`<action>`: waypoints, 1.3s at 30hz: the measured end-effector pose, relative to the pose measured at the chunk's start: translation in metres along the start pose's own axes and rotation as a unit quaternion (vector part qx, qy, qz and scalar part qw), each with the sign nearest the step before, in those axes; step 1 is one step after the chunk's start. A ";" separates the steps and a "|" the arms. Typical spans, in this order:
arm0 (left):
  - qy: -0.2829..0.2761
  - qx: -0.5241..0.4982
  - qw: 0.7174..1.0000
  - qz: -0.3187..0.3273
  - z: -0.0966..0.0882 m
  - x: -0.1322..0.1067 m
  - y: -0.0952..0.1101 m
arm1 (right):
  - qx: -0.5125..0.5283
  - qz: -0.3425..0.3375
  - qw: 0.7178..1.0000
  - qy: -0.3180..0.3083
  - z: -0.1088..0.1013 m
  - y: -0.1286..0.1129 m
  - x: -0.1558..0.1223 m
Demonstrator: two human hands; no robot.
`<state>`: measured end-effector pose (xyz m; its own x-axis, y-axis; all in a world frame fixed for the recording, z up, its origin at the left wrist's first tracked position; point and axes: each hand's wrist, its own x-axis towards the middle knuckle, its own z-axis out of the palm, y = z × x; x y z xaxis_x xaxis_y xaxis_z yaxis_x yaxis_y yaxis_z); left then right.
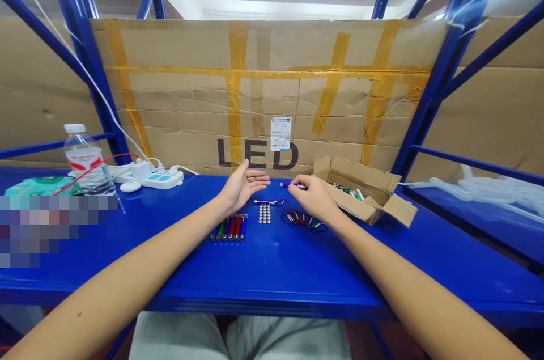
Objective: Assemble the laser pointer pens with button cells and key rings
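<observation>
My left hand (244, 185) is raised a little above the blue table (272, 269), palm turned up, fingers stretched out and empty. My right hand (313, 197) pinches a small purple keychain flashlight (289, 185) by its end, pointing it toward the left hand. Another purple flashlight (268, 202) with a clip lies on the table between the hands. Below it sits a small block of button batteries (264, 214). A row of coloured flashlight tubes (230, 227) lies under my left wrist. A heap of carabiner clips (302, 219) lies under my right hand.
An open cardboard box (364, 190) with more small parts stands at the right. A water bottle (86, 160), a power strip (149, 177) and a white mouse (130, 186) are at the left. A taped cardboard wall (263, 93) closes the back. Blue rack posts stand on both sides.
</observation>
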<state>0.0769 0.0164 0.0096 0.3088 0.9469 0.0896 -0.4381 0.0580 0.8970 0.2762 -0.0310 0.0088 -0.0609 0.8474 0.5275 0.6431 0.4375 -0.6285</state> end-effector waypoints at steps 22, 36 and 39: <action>-0.063 0.279 0.950 0.123 -0.009 0.003 -0.007 | 0.039 -0.067 0.991 -0.111 0.009 0.017 0.013; -0.039 0.487 0.840 0.238 -0.027 0.013 -0.005 | 0.121 0.003 0.980 -0.156 0.029 0.027 0.049; -0.050 0.514 0.826 0.225 -0.031 0.016 -0.006 | 0.067 -0.013 0.988 -0.136 0.032 0.038 0.047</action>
<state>0.0587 0.0411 -0.0078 0.3997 0.7657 0.5039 0.4048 -0.6406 0.6525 0.2729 0.0348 -0.0086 -0.2917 0.8767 0.3826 0.5327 0.4811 -0.6962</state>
